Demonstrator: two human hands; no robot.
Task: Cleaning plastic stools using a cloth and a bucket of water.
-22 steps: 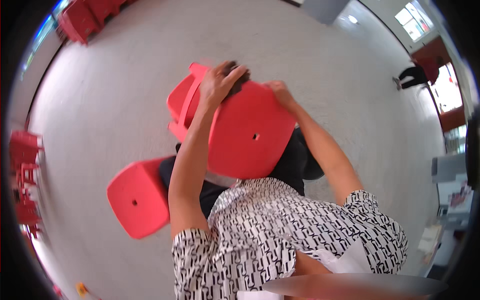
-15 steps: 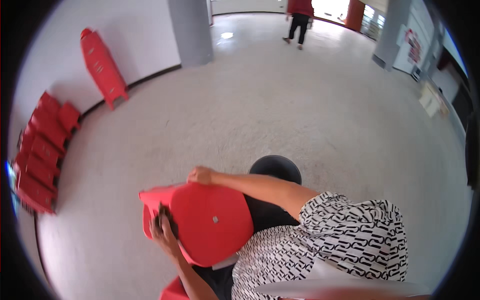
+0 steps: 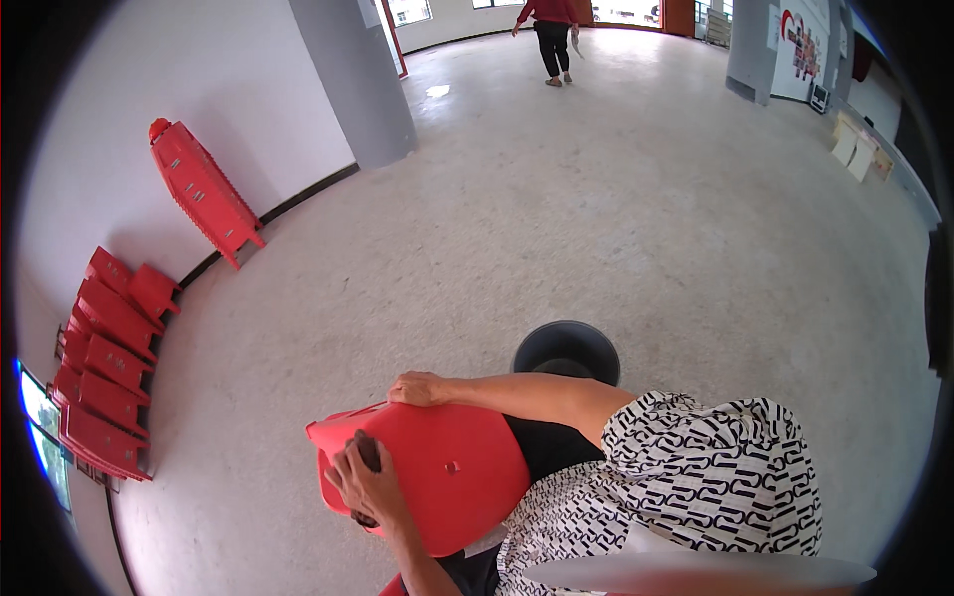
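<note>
A red plastic stool [image 3: 462, 467] lies tipped across my lap, its flat seat facing up toward me. My right hand [image 3: 417, 388] is closed over its far edge. My left hand [image 3: 368, 484] presses a dark, wadded cloth [image 3: 367, 452] against the stool near the left edge of the seat. The fingers wrap round the cloth, and part of it shows below the palm too. Just beyond my right forearm stands a dark grey bucket [image 3: 566, 350]; the forearm hides part of its near side, and its contents cannot be made out.
Several stacks of red stools [image 3: 114, 363] line the left wall. A taller leaning stack [image 3: 204, 189] stands beside a grey pillar [image 3: 353, 79]. A person [image 3: 553, 40] in a red top is far off on the concrete floor [image 3: 477, 209]. Pale boards [image 3: 855, 149] lean at the right.
My left hand with the cloth has moved from the stool's side up onto the seat edge. My right hand keeps its grip. The view has shifted, and the distant person has walked farther off.
</note>
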